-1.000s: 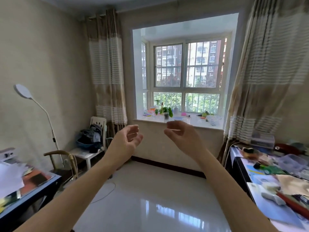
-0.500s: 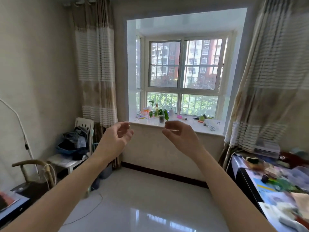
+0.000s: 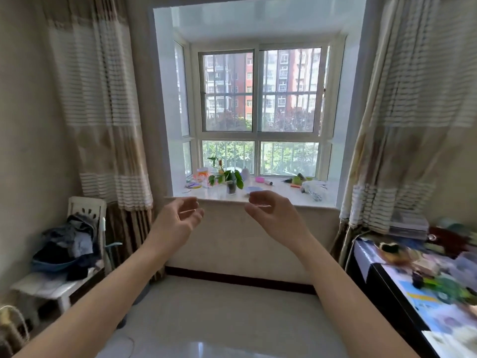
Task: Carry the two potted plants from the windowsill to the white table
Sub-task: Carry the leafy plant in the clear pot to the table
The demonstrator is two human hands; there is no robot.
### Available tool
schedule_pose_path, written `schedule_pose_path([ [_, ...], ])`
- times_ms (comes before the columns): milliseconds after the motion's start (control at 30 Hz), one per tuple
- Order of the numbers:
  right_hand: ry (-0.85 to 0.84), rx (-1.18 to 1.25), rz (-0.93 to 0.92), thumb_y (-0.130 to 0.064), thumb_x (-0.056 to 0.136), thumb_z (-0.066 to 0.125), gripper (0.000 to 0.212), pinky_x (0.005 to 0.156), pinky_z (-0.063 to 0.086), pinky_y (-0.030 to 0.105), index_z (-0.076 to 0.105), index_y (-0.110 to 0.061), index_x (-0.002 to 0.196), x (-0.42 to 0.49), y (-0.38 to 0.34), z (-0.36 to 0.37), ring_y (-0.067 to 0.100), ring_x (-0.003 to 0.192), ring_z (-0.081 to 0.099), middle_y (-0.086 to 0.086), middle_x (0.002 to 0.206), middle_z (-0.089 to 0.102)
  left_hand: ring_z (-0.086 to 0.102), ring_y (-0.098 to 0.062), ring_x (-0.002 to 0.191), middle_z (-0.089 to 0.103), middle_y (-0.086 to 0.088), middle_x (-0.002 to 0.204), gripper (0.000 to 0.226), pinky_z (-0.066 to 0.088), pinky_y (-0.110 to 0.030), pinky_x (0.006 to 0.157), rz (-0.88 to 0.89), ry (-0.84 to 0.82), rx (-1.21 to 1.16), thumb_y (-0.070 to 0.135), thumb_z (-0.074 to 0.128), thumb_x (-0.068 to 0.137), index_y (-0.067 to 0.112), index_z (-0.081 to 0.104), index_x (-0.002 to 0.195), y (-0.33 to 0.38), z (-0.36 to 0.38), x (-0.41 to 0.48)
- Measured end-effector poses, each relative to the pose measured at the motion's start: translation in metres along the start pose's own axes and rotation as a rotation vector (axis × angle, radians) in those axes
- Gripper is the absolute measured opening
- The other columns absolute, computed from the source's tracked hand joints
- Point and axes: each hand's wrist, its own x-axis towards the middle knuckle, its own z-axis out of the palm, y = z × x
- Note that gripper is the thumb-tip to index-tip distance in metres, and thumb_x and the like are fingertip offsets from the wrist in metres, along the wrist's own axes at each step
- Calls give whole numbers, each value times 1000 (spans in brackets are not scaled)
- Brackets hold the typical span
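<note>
A small plant with broad green leaves in a clear pot stands on the white windowsill, left of its middle. A taller thin plant rises just behind it to the left. My left hand and my right hand are both raised in front of me, below the sill's front edge and well short of the plants. Both hands are empty, palms facing each other, fingers curled and apart. No white table is in sight.
Small items litter the sill: an orange-and-white container, a pink object, a blue dish. A white chair piled with clothes stands at left, a cluttered dark table at right. Curtains hang on both sides; glossy floor lies between.
The window and sill have grown larger and moved to the centre of the view as I came closer. The lamp at left has left the view. Both hands stay raised and empty.
</note>
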Motion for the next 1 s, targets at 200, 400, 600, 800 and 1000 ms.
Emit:
schedule_pose_path([
  [200, 7, 49, 17, -41, 89, 70, 40, 65, 43, -1, 66, -27, 126, 91, 65, -2, -17, 90, 63, -19, 117, 68, 60, 1, 104, 66, 7, 118, 41, 40, -8, 77, -31, 12, 20, 25, 66, 90, 17, 58, 129, -36, 41, 81],
  [400, -4, 93, -4, -39, 88, 71, 37, 70, 44, 2, 67, -26, 122, 200, 119, 4, -19, 90, 63, -20, 112, 68, 58, 8, 103, 66, 9, 119, 41, 41, -2, 71, -10, 47, 70, 28, 66, 89, 19, 58, 129, -48, 72, 182],
  [600, -68, 110, -30, -42, 88, 70, 40, 68, 46, 2, 66, -27, 125, 284, 156, 33, -11, 95, 67, -19, 117, 70, 57, 10, 104, 65, 13, 120, 42, 42, -7, 73, -36, 55, 81, 33, 66, 89, 23, 58, 129, -88, 87, 258],
  [800, -60, 80, -13, -40, 88, 70, 36, 74, 48, 13, 66, -25, 121, 363, 191, 67, -4, 100, 69, -15, 117, 72, 59, 10, 102, 66, 11, 119, 41, 45, -4, 70, -42, 60, 12, 30, 67, 89, 20, 58, 128, -148, 95, 341],
  [1000, -49, -3, 1, -35, 90, 71, 35, 86, 59, 35, 67, -21, 122, 460, 208, 113, 7, 104, 71, -9, 117, 71, 60, 3, 107, 64, 16, 120, 40, 46, -14, 81, -36, -4, -63, 37, 67, 88, 30, 55, 126, -213, 82, 452],
])
